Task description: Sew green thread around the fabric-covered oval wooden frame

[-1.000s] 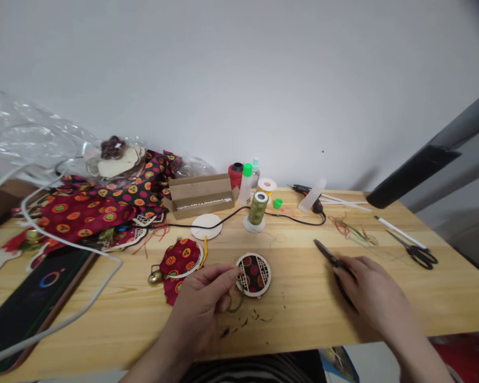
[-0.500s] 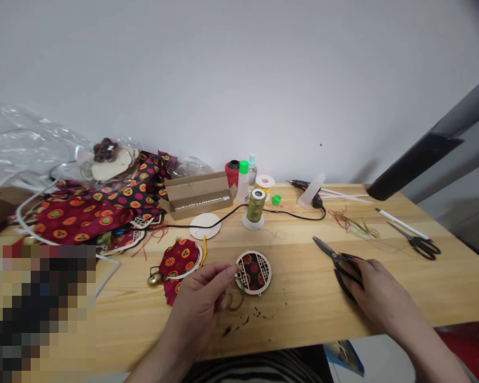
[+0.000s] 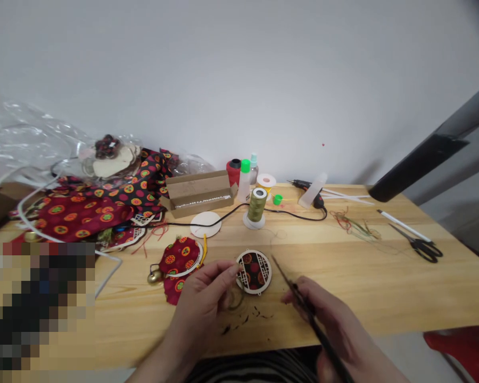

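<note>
My left hand (image 3: 201,298) is pinched at the left edge of a round ornament (image 3: 255,272), a pale openwork ring over dark patterned fabric, lying flat on the table. From that pinch hangs a loop of olive thread (image 3: 236,304). In my right hand (image 3: 335,324) are black scissors (image 3: 299,298), lifted and tilted, their tips pointing up-left just right of the ornament. Left of my left hand lie maroon patterned fabric rounds (image 3: 180,256) with a pale ring, a yellow cord and a brass bell (image 3: 155,276). Dark scraps (image 3: 245,320) lie in front of the ornament.
An olive thread spool (image 3: 257,206) stands behind the ornament, near an open cardboard box (image 3: 201,198) and bottles (image 3: 244,183). A glue gun (image 3: 303,186) with a black cord lies farther back. Other scissors (image 3: 421,247) lie at right. Patterned fabric (image 3: 83,215) is heaped at left.
My right hand has picked the scissors up from the table and brought them left, near the ornament. My left hand has stayed in almost the same place.
</note>
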### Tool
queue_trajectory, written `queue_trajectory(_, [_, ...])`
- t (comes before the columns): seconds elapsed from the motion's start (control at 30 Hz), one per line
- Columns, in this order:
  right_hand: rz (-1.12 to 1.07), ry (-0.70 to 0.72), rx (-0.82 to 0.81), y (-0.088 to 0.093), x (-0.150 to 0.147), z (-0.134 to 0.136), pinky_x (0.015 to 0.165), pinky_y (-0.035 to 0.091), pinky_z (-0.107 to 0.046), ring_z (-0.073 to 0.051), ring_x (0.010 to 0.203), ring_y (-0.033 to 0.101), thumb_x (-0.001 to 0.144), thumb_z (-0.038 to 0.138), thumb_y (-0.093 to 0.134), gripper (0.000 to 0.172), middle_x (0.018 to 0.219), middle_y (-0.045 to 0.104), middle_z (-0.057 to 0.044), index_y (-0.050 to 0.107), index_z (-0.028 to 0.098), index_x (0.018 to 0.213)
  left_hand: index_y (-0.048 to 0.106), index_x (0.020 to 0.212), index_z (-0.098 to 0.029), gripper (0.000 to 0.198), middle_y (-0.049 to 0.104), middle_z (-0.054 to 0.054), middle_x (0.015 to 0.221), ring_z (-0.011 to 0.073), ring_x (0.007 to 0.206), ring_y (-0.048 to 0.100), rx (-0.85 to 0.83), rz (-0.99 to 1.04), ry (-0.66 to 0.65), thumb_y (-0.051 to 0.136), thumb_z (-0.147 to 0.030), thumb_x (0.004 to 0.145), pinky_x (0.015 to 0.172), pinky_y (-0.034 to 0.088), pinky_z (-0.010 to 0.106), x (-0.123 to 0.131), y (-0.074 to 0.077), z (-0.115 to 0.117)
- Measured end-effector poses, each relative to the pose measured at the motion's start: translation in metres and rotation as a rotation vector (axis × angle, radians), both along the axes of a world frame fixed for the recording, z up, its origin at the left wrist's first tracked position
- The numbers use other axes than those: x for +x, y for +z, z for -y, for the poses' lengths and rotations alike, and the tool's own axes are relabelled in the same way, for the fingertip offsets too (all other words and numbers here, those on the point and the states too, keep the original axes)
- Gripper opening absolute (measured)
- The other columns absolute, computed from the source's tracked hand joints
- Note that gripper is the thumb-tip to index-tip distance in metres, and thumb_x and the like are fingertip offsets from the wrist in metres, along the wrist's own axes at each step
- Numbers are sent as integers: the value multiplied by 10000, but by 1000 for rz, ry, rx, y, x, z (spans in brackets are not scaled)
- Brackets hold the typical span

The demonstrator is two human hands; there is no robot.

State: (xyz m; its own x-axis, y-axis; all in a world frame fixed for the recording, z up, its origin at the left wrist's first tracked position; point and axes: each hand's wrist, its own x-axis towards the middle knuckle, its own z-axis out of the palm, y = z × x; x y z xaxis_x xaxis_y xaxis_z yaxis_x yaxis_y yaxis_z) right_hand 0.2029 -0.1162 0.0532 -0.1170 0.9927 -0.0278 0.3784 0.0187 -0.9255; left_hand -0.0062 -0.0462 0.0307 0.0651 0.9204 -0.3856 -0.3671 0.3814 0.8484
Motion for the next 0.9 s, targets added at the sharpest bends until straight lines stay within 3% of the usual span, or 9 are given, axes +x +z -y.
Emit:
queue_trajectory(0.17, [159, 117, -173, 16, -20, -12, 586, 430, -261, -192, 691, 572, 587, 106, 648, 244, 781, 667, -10, 664, 241, 789, 714, 731, -159, 177, 472, -71, 486, 31, 443, 321, 47, -55, 37, 775, -313, 669, 418, 249, 124, -7, -3, 4])
queue_trajectory(0.33, [181, 140, -319, 17, -22, -19, 607, 414, -239, -166, 719, 549, 618, 147, 704, 236, 845, 661, 15, 656, 229, 833, 712, 725, -163, 169, 555, -49, 533, 40, 458, 386, 78, -97, -11, 752, -324, 697, 431, 288, 129, -6, -2, 7])
queue_trajectory(0.5, [185, 149, -272, 19, -26, -21, 639, 393, -236, -153, 742, 538, 628, 197, 750, 230, 870, 660, 22, 653, 221, 836, 726, 748, -180, 139, 674, 3, 644, 147, 669, 602, 105, -133, -133, 713, -316, 721, 638, 454, 216, -1, 2, 7])
queue_trajectory(0.77, [292, 114, -157, 23, -31, -25, 683, 384, -260, -180, 819, 534, 644, 181, 696, 127, 885, 647, -4, 623, 207, 744, 716, 748, -202, 109, 708, 6, 781, 165, 762, 601, 257, -251, -249, 638, -273, 778, 704, 440, 225, -6, -4, 9])
queue_trajectory(0.9, [285, 114, -153, 22, -31, -24, 673, 390, -257, -178, 804, 543, 646, 181, 693, 126, 866, 647, -5, 630, 211, 751, 711, 764, -211, 110, 688, -4, 731, 165, 747, 593, 239, -283, -245, 632, -284, 781, 678, 431, 220, -7, -4, 10])
